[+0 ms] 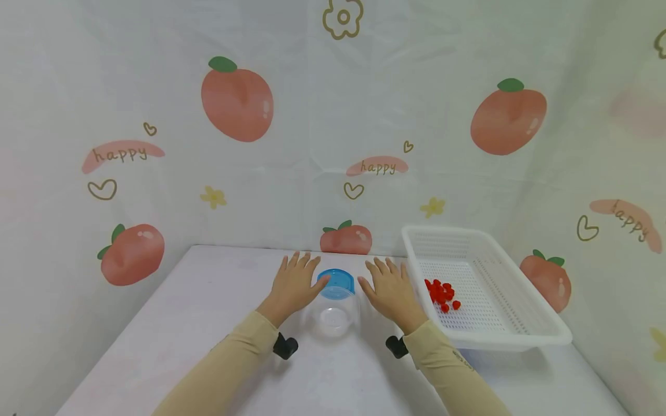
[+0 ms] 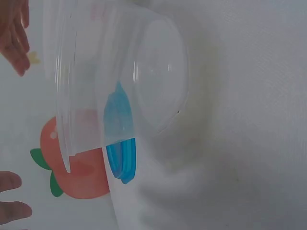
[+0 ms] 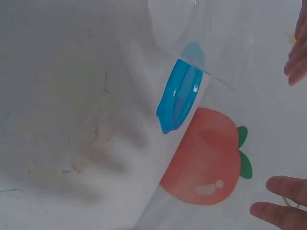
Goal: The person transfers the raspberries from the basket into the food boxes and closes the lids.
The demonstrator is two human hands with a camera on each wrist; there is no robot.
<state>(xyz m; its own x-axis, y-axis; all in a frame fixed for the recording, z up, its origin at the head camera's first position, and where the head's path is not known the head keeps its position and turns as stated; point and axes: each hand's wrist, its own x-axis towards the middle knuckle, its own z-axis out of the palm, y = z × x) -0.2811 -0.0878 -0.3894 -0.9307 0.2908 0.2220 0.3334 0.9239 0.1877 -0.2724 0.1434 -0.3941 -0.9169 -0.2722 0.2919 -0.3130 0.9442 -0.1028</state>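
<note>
A clear round plastic container (image 1: 333, 320) stands on the table between my two hands, its open mouth facing up. Just behind it lies a blue lid (image 1: 337, 282), partly seen through the container's wall. My left hand (image 1: 292, 288) hovers to the left with fingers spread, holding nothing. On the other side, my right hand (image 1: 391, 292) is likewise spread and holds nothing. The left wrist view shows the container (image 2: 115, 72) close up, apart from the fingers. In the right wrist view the lid (image 3: 180, 96) lies flat beyond the container.
A white perforated basket (image 1: 525, 294) stands at the right of the table, with several small red pieces (image 1: 441, 293) inside at its left. Behind the white table (image 1: 171, 335) hangs a cloth (image 1: 307, 115) printed with fruit, hearts and the word happy.
</note>
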